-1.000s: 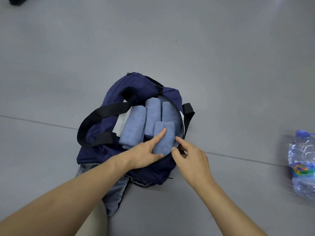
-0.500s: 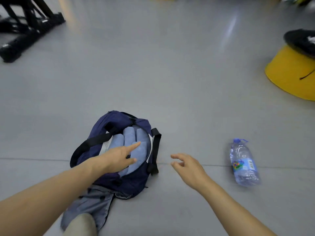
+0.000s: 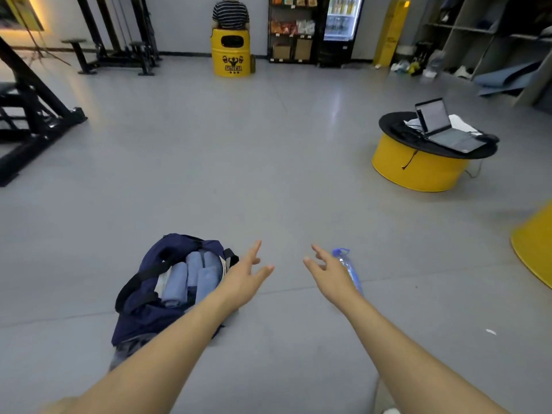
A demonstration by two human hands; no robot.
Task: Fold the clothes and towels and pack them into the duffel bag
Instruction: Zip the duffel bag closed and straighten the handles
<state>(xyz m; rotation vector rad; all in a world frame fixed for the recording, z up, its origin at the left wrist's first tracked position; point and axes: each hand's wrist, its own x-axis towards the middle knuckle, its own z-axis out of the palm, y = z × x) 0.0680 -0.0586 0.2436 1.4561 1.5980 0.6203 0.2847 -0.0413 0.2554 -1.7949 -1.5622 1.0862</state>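
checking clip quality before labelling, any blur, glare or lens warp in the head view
Head view: wide-angle warp tilts the shelving and black gym frame at the edges; a pale glare streak on the floor; left hand, right hand and duffel bag slightly soft, no hard shadows.

Yellow drum (image 3: pixel 231 52) at the far wall: black flexing-figure emblem with one line of block capitals beneath, roughly "SAITASTAR"; middle letters uncertain.
White tag (image 3: pixel 162 283) inside the duffel bag (image 3: pixel 143 318): printed lines, too small to read.
Water bottle (image 3: pixel 348 268): coloured label, illegible.
Laptop (image 3: pixel 433 115) screen: rows of text, illegible.
Tall yellow post (image 3: pixel 388 28) beside the drinks fridge (image 3: pixel 340 25): dark marks, not readable.
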